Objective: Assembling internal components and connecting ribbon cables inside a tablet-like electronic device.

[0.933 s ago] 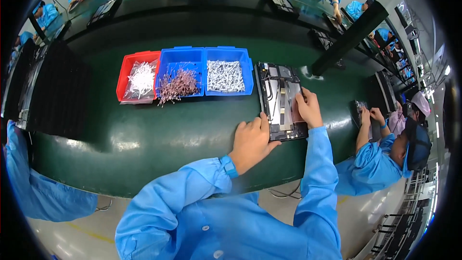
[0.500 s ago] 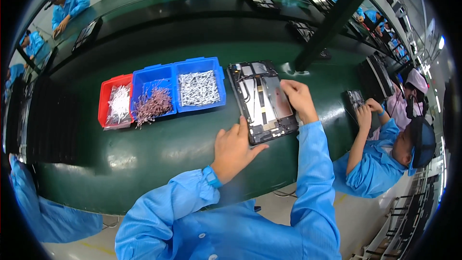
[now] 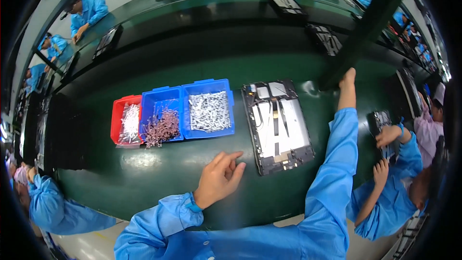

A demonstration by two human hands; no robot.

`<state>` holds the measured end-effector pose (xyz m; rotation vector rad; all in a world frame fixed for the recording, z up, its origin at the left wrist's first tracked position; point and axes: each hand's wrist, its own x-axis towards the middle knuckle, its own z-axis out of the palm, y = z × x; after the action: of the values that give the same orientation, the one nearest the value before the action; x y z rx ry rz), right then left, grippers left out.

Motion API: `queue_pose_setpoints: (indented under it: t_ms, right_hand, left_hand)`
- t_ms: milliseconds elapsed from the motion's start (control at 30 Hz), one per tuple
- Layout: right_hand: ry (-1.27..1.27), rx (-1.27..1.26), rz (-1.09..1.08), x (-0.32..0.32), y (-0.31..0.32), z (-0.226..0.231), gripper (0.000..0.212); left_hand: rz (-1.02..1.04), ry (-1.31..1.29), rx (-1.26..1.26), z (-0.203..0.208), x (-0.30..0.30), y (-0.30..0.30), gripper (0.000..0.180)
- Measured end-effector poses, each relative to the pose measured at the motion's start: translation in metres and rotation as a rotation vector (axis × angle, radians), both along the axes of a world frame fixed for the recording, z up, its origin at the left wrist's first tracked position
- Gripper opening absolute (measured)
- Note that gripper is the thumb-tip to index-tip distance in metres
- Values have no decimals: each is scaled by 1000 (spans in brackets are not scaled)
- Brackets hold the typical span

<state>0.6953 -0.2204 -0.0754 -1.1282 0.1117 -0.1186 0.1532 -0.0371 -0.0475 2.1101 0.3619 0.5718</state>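
A flat black tablet (image 3: 293,137) lies on the green surface (image 3: 144,183), right of the middle, between the near edge and the far side. Its insides show: a big silvery white part, black strips and small bits along its bottom end. It sits a little tilted.

The left hand (image 3: 219,178) is just beside the tablet's near left corner, toward the near edge of the surface. Its grip is apart, with the thumb and pointing finger not meeting, and it holds nothing.

The right hand (image 3: 348,75) reaches out toward the far right part of the surface, next to a dark green post (image 3: 361,33). Its fingers are hidden, so I cannot tell how its grip is.

Left of the tablet, three bins stand in a row. The red bin (image 3: 117,118) has white bits (image 3: 130,123) in a clear bag. The middle blue bin (image 3: 161,98) has thin pinkish-brown bits (image 3: 162,129) poking over its front. The right blue bin (image 3: 211,134) has lots of silvery bits (image 3: 209,110).

A black stack (image 3: 62,135) stands by the left edge. Near the right edge, a co-worker's hand (image 3: 388,136) is at another tablet (image 3: 381,118).
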Motion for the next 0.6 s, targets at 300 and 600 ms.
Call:
queue_pose_setpoints:
  t_ms: [300,600]
  right_hand:
    - [39,91,169,-46,36,0,22]
    - [-117,-286,-79,-47,-42,-29,32]
  left_hand:
    - [-29,-39,25,-6,0,12,17]
    - [129,-368,553,-1,-54,57,21]
